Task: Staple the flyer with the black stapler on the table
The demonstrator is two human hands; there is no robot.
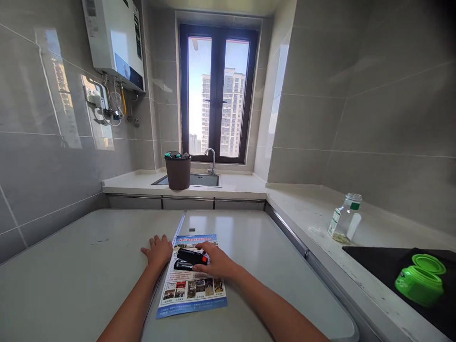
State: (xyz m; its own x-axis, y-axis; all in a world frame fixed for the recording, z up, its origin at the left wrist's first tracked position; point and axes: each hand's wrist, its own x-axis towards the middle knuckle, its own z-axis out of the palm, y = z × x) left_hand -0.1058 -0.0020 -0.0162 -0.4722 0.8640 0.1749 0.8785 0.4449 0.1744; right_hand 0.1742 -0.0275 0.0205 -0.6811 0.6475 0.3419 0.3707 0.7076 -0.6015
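Note:
A black stapler (190,257) with a red patch at its rear end lies over a printed flyer (194,306) on the white table. My right hand (215,261) closes its thumb and fingers around the stapler's rear end from the right. The stapler's jaws point left, with a gap between its upper and lower arms. My left hand (159,250) rests flat with fingers spread, by the flyer's upper left edge. Just beyond the flyer's top edge is a small strip of staples (192,230).
The white table (89,266) has a seam down its middle. Behind it, a brown bin (178,172) stands by the sink (204,180) and faucet (213,161). On the right counter are a glass jar (345,221) and a green open-lidded container (419,285) on a black surface.

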